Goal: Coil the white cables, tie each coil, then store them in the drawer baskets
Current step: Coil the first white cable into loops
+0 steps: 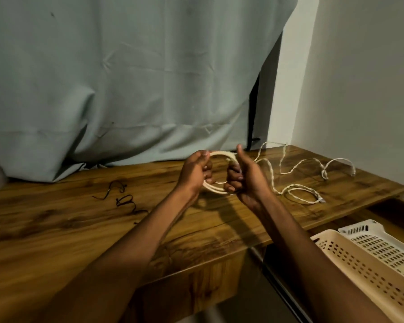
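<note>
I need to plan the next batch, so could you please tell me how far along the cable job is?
Done: nothing stored that I can see; what shows of the baskets in the open drawer holds no cable. In hand: both hands, left and right, hold a white coil, not visibly tied. Left: tie it, coil the loose cable on the desk, using the dark ties, then store both.

Both bare forearms reach forward and converge, hands raised close together. The left hand (194, 170) has its fingers curled, knuckles outward. The right hand (244, 176) is curled too, thumb pointing up.
</note>
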